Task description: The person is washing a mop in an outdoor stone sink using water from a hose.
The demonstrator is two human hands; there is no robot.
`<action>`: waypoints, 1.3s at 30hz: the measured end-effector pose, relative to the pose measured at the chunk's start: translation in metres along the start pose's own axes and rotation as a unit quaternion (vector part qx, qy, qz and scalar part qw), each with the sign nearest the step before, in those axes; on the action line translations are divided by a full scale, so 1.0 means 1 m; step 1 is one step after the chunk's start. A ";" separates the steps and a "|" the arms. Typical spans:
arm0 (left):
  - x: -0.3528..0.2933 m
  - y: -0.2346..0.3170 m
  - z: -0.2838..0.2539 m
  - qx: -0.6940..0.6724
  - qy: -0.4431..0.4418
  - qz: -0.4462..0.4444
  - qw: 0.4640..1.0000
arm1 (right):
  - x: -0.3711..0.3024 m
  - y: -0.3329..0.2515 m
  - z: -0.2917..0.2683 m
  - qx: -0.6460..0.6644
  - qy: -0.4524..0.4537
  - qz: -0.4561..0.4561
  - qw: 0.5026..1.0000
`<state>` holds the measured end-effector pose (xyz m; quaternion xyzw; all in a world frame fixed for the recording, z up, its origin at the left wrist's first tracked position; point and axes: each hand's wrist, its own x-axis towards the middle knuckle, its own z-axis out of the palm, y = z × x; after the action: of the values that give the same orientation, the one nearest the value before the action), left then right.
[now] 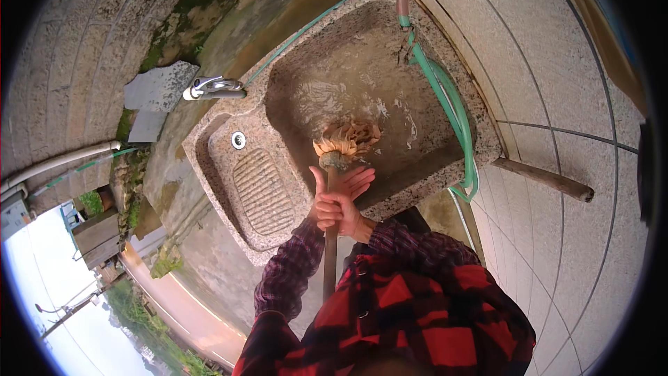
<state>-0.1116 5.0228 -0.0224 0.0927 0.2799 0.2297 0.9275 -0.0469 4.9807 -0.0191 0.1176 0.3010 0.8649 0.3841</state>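
Mop [335,161], head view: its tan strands [350,138] lie in the shallow water [386,76] of the larger stone basin [431,186]. The right hand [339,212] is wrapped round the handle [330,257]; the left hand [357,181] is spread behind it, nearer the strands, its grip too loose to call a hold. Soaked strands should be limp and heavy, the stick stiff, perhaps slick when wet; 2 hands spaced along it, clear of the collar, seem the surest hold.
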 end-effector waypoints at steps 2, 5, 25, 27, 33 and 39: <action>0.000 -0.004 -0.015 -0.065 -0.004 0.005 0.998 | -0.002 0.015 0.005 -0.023 0.029 0.022 0.999; 0.002 0.000 -0.021 -0.138 -0.040 0.013 0.990 | -0.001 0.023 0.012 -0.058 0.025 0.055 0.996; -0.025 0.078 0.123 -0.314 -0.037 0.174 0.933 | -0.017 -0.060 0.026 -0.519 0.023 0.164 0.838; -0.024 0.082 0.122 -0.436 -0.175 0.158 0.868 | 0.005 -0.068 -0.003 -0.302 0.018 0.057 0.951; -0.026 0.063 0.157 -0.580 -0.240 0.177 0.758 | 0.085 -0.072 0.025 0.069 -0.371 -0.192 0.906; -0.037 0.032 0.117 -0.605 -0.179 0.165 0.758 | 0.084 -0.110 0.037 -0.150 -0.179 -0.344 0.909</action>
<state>-0.0854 5.0278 0.1011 -0.4035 -0.1084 0.4799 0.7715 -0.0222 5.1162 -0.0591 0.1010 0.1153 0.6786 0.7184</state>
